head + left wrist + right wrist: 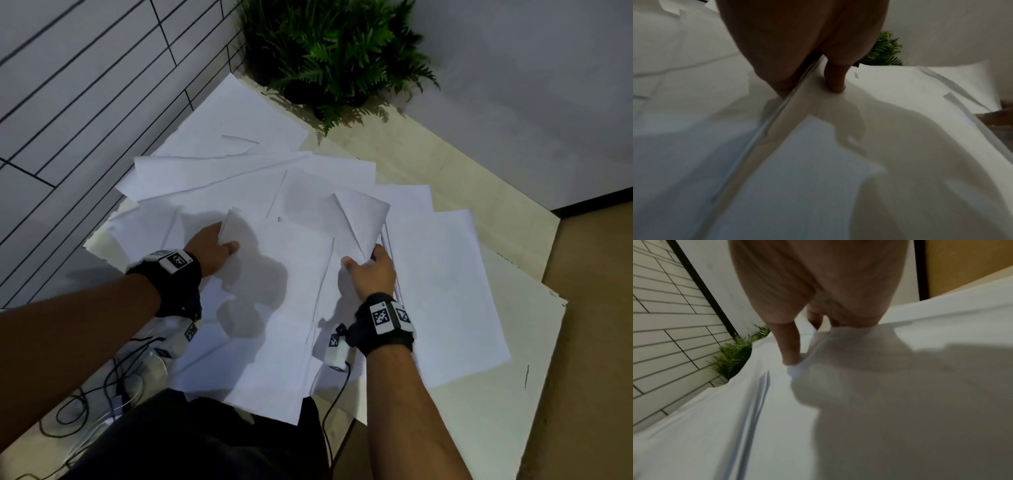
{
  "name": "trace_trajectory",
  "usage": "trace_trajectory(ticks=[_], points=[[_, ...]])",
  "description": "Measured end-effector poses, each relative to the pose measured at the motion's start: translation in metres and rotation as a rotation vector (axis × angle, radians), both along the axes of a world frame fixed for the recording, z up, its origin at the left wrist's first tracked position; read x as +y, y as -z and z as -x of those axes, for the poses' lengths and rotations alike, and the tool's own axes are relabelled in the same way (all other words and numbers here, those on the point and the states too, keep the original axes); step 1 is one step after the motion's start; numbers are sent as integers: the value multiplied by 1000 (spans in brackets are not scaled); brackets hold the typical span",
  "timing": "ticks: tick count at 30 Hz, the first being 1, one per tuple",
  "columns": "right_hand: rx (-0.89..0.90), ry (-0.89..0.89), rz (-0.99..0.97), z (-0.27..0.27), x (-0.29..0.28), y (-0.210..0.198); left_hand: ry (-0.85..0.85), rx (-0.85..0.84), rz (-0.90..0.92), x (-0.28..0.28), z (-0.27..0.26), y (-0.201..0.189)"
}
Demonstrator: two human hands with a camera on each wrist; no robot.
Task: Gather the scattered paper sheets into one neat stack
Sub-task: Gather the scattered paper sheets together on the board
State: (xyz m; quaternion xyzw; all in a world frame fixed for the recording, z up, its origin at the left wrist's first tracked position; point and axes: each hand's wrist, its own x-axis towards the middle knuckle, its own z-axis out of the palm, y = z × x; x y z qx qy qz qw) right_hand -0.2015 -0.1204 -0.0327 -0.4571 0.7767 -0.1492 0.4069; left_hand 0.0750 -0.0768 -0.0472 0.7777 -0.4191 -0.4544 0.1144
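Several white paper sheets (260, 171) lie fanned and overlapping across a pale table (462, 164). My left hand (214, 248) pinches the near left edge of a lifted bundle of sheets (291, 274), thumb on top; the left wrist view shows that thumb (835, 78) pressing the bundle's edge (789, 105). My right hand (368, 270) grips the right side of the same pile, where curled sheets (363, 219) rise above it. In the right wrist view the thumb (789, 345) pinches crumpled paper (818, 353), and the other fingers are hidden under the sheets.
A green fern plant (335, 51) stands at the table's far corner against the wall. A tiled wall (85, 85) runs along the left. Cables (102, 394) and a white cloth lie at the near left. Brown floor (589, 308) lies past the table's right edge.
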Motion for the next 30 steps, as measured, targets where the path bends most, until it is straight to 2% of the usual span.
trace_trajectory(ticks=[2,5,10,15,17,19,21,24,26,30], points=[[37,-21,-26,0,-1,0,-4,-11,-7,0,-2,0],[48,64,-55,-1,1,2,-17,-27,-7,1,-3,-1],[-49,124,104,-9,1,-18,-49,-25,10,-2,-8,-1],[-46,141,531,19,-17,-86,-193,6,79,-7,-15,-7],[-98,100,614,42,-26,-122,-248,10,101,-10,-17,-10],[-69,-5,654,63,-30,-153,-284,13,112,-13,-18,-12],[-65,-37,665,79,-30,-172,-312,29,116,-15,-19,-12],[-168,52,637,105,-34,-161,-337,61,126,-16,-17,-10],[-197,124,510,119,-36,-131,-348,67,138,-18,-14,-10],[-83,141,188,120,-26,-57,-362,76,138,-21,-5,-12]])
